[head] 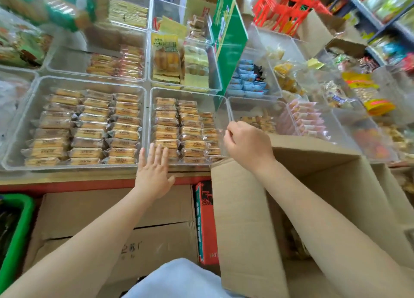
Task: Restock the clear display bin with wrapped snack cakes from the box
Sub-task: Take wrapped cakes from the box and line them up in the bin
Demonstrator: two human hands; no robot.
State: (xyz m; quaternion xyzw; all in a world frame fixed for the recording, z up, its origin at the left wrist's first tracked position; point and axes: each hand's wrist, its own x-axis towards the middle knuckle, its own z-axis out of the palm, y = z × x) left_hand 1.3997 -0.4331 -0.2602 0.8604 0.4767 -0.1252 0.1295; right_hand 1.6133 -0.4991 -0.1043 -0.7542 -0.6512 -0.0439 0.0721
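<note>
both forearms are bare from the bottom edge of the view up to the wrists, with no sleeve, watch, bracelet or ring showing on either. the left hand (154,174) and the right hand (246,145) wear no gloves. a pale blue-white garment (179,279) shows at the lower centre edge.

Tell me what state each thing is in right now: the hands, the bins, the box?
Left hand: open, fingers straight, touching the middle bin's front edge.
Right hand: fingers curled above the bin's right edge; cannot tell if it holds anything.
Middle bin: nearly full of wrapped snack cakes.
Cardboard box: open.
</note>
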